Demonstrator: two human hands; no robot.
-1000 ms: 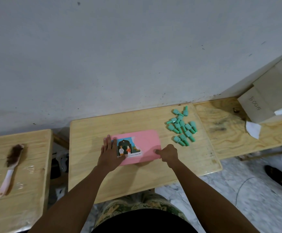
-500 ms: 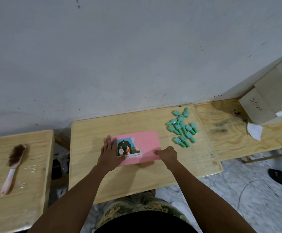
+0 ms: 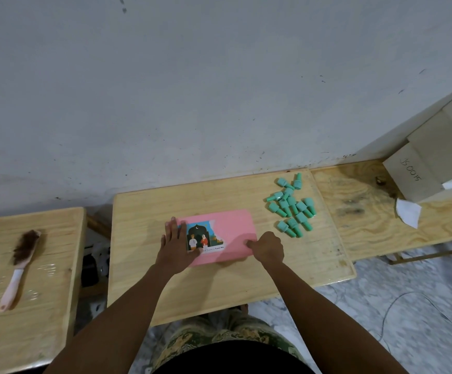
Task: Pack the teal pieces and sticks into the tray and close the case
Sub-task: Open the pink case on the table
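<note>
A flat pink case (image 3: 233,228) with a picture label lies closed on the middle wooden table (image 3: 219,287). My left hand (image 3: 175,245) rests flat on its left end, fingers spread. My right hand (image 3: 266,247) has curled fingers pinching the case's front right edge. A heap of several teal pieces (image 3: 291,206) lies on the table to the right of the case, apart from both hands. No tray or sticks are visible.
A pink-handled brush (image 3: 21,263) lies on the left table. On the right table stand cardboard boxes (image 3: 419,176) and a white paper scrap (image 3: 408,215). A wall runs close behind the tables. Gaps separate the tables; a cable lies on the floor at right.
Both hands stay on the pink case in nearly the same places; only the camera view has shifted slightly.
</note>
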